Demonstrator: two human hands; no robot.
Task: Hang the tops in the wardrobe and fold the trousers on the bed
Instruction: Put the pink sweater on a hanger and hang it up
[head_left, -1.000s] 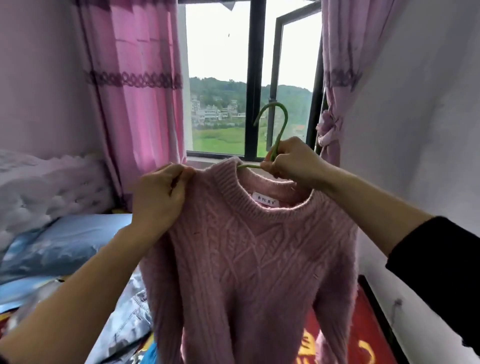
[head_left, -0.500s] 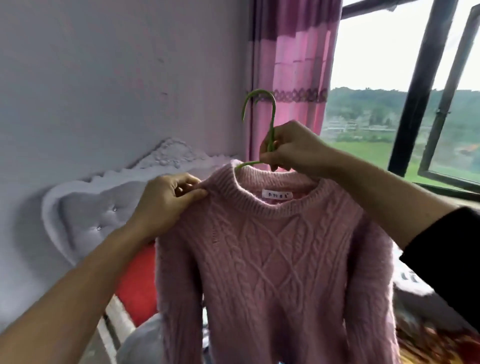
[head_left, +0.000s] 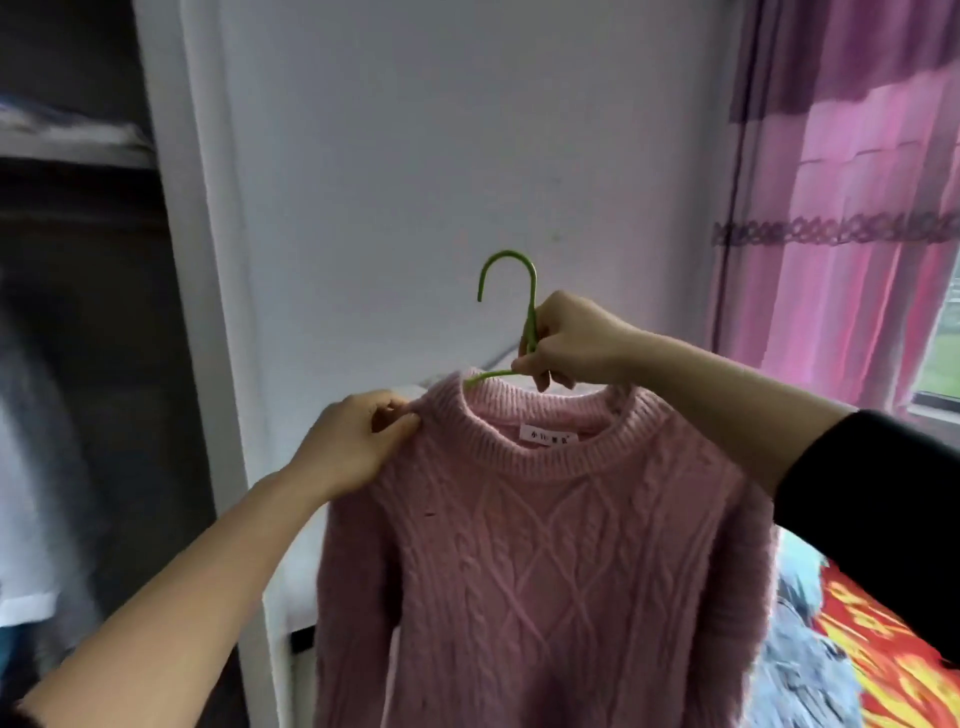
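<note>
Right hand (head_left: 566, 340) closed on green hanger (head_left: 531, 317) neck keeps hook free; left hand (head_left: 358, 447) pinches pink sweater (head_left: 545, 561) shoulder, steadying it beside the wardrobe (head_left: 104, 364).

a bedroom in a home. the plain pale wall (head_left: 467, 156) fills the middle of the view and serves as the landmark. to its left stands an open wardrobe (head_left: 78, 364) with a white frame, a dark inside, a shelf up high carrying folded cloth, and blurred pale clothing hanging lower down. to the right of the wall hangs a pink curtain (head_left: 841, 208) with a patterned band across it, and at the curtain's far edge a sliver of window (head_left: 948, 332) shows green outside. below the wall on the right lies a bed (head_left: 862, 649) with red, yellow and grey-blue bedding.
</note>
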